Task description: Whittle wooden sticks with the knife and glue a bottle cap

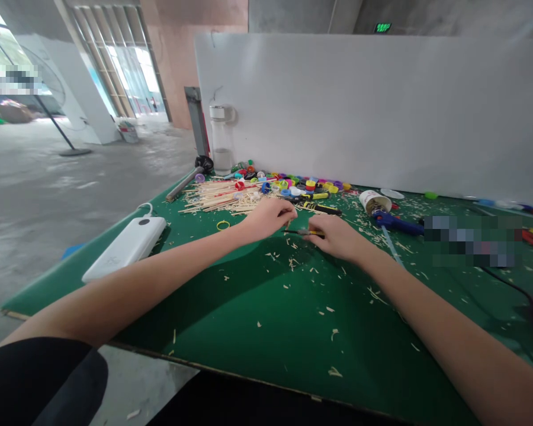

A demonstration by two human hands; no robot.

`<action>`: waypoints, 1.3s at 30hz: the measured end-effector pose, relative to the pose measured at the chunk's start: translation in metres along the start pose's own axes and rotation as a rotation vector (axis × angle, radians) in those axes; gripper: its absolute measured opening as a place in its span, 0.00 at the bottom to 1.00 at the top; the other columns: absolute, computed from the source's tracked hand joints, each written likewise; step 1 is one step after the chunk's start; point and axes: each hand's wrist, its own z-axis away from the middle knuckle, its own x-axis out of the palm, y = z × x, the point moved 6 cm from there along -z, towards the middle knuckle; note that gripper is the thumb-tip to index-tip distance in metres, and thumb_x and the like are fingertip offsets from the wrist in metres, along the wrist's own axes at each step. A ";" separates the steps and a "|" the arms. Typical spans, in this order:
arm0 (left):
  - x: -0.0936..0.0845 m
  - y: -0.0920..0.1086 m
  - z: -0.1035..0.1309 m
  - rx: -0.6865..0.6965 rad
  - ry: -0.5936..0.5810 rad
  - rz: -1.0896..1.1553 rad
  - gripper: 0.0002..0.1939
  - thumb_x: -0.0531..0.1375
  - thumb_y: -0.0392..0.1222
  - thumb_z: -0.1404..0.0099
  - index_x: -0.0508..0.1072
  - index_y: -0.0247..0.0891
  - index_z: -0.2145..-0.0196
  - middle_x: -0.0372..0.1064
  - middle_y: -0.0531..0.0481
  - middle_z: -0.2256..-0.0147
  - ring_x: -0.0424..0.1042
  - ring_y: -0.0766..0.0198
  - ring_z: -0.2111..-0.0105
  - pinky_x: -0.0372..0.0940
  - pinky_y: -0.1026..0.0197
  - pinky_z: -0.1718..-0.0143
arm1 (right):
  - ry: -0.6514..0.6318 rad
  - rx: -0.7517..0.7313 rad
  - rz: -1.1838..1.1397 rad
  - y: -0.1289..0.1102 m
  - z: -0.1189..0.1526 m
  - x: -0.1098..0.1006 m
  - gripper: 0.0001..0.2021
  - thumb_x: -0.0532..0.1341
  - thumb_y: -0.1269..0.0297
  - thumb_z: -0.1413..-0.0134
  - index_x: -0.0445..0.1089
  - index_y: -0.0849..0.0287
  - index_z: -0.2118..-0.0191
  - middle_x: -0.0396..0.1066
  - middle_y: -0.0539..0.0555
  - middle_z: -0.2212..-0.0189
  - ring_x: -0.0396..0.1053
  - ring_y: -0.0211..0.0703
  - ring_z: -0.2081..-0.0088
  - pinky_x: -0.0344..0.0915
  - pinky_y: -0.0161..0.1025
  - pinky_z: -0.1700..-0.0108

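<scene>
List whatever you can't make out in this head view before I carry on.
All in the head view:
- Most of the slim tool's handle: covered by the fingers of the right hand.
- What the left hand pinches, if anything: too small, partly behind its fingers.
- Whatever lies just right of the blue tool: masked by pixelation.
- Contents of the tipped cup: too small to identify.

Green table [231,331] with sticks [209,198], shavings [334,372]
</scene>
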 end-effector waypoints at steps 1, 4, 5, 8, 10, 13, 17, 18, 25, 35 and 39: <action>0.000 0.000 0.000 0.006 0.000 -0.001 0.12 0.51 0.38 0.37 0.74 0.37 0.70 0.73 0.51 0.75 0.68 0.68 0.75 0.60 0.64 0.70 | -0.001 -0.004 -0.001 0.000 -0.001 0.000 0.14 0.57 0.60 0.45 0.51 0.55 0.75 0.60 0.51 0.75 0.56 0.39 0.73 0.51 0.38 0.71; 0.002 -0.001 0.001 0.023 -0.010 -0.010 0.12 0.50 0.37 0.37 0.73 0.37 0.70 0.72 0.52 0.75 0.68 0.68 0.75 0.60 0.64 0.70 | -0.002 -0.016 -0.002 -0.002 -0.003 0.001 0.14 0.57 0.62 0.45 0.51 0.55 0.75 0.60 0.50 0.76 0.56 0.39 0.73 0.52 0.38 0.71; 0.002 -0.001 0.001 0.030 -0.015 -0.011 0.12 0.50 0.37 0.37 0.73 0.37 0.70 0.72 0.52 0.75 0.68 0.68 0.75 0.60 0.64 0.69 | -0.003 -0.017 -0.001 -0.002 -0.004 0.001 0.14 0.58 0.62 0.46 0.51 0.55 0.75 0.60 0.50 0.76 0.56 0.39 0.73 0.52 0.38 0.71; 0.003 0.000 0.000 0.055 -0.031 0.002 0.12 0.49 0.36 0.37 0.72 0.37 0.70 0.72 0.53 0.75 0.68 0.69 0.74 0.60 0.65 0.68 | -0.025 -0.002 0.005 -0.003 -0.008 0.003 0.14 0.59 0.63 0.47 0.52 0.55 0.76 0.60 0.50 0.77 0.56 0.39 0.74 0.51 0.38 0.72; 0.004 0.003 0.000 0.080 -0.048 -0.009 0.13 0.49 0.36 0.37 0.72 0.38 0.69 0.71 0.53 0.75 0.68 0.69 0.75 0.59 0.65 0.68 | -0.059 0.020 0.009 -0.002 -0.011 0.005 0.13 0.59 0.63 0.47 0.52 0.55 0.76 0.61 0.50 0.77 0.57 0.39 0.74 0.51 0.38 0.72; 0.004 0.008 -0.001 0.120 -0.064 -0.057 0.13 0.49 0.35 0.37 0.73 0.38 0.69 0.71 0.54 0.76 0.66 0.69 0.76 0.58 0.65 0.70 | -0.093 0.047 -0.017 0.001 -0.013 0.008 0.12 0.59 0.62 0.47 0.53 0.55 0.75 0.61 0.50 0.76 0.58 0.40 0.74 0.51 0.38 0.72; 0.004 -0.002 -0.001 0.043 -0.047 0.028 0.11 0.51 0.38 0.36 0.72 0.37 0.69 0.73 0.52 0.73 0.68 0.69 0.75 0.61 0.64 0.69 | -0.077 0.019 -0.042 0.000 -0.008 0.006 0.11 0.57 0.61 0.45 0.54 0.55 0.74 0.62 0.50 0.75 0.58 0.39 0.74 0.52 0.38 0.72; 0.003 -0.008 -0.001 0.000 -0.029 0.070 0.10 0.52 0.39 0.36 0.72 0.37 0.69 0.73 0.51 0.73 0.70 0.68 0.74 0.62 0.64 0.69 | -0.062 0.008 -0.041 -0.001 -0.006 0.005 0.11 0.57 0.61 0.44 0.54 0.55 0.73 0.62 0.50 0.74 0.58 0.39 0.73 0.52 0.38 0.71; 0.004 -0.024 -0.001 -0.111 0.015 0.226 0.10 0.58 0.46 0.38 0.69 0.37 0.71 0.74 0.49 0.74 0.72 0.67 0.74 0.66 0.62 0.69 | 0.022 0.027 -0.019 0.001 0.004 -0.004 0.11 0.55 0.62 0.44 0.52 0.55 0.74 0.60 0.52 0.74 0.57 0.40 0.72 0.52 0.38 0.71; 0.001 -0.013 0.000 -0.105 0.040 0.142 0.11 0.58 0.45 0.38 0.69 0.36 0.74 0.73 0.50 0.76 0.70 0.68 0.76 0.64 0.62 0.70 | 0.010 -0.005 -0.021 -0.002 -0.003 0.000 0.12 0.56 0.62 0.44 0.52 0.55 0.75 0.61 0.51 0.75 0.58 0.40 0.72 0.52 0.38 0.70; -0.001 -0.004 -0.001 -0.060 0.023 0.082 0.10 0.57 0.43 0.38 0.72 0.36 0.74 0.73 0.51 0.75 0.69 0.68 0.76 0.62 0.63 0.71 | -0.039 -0.009 -0.006 -0.003 -0.010 0.006 0.13 0.57 0.61 0.44 0.51 0.55 0.75 0.60 0.50 0.75 0.57 0.40 0.73 0.51 0.38 0.71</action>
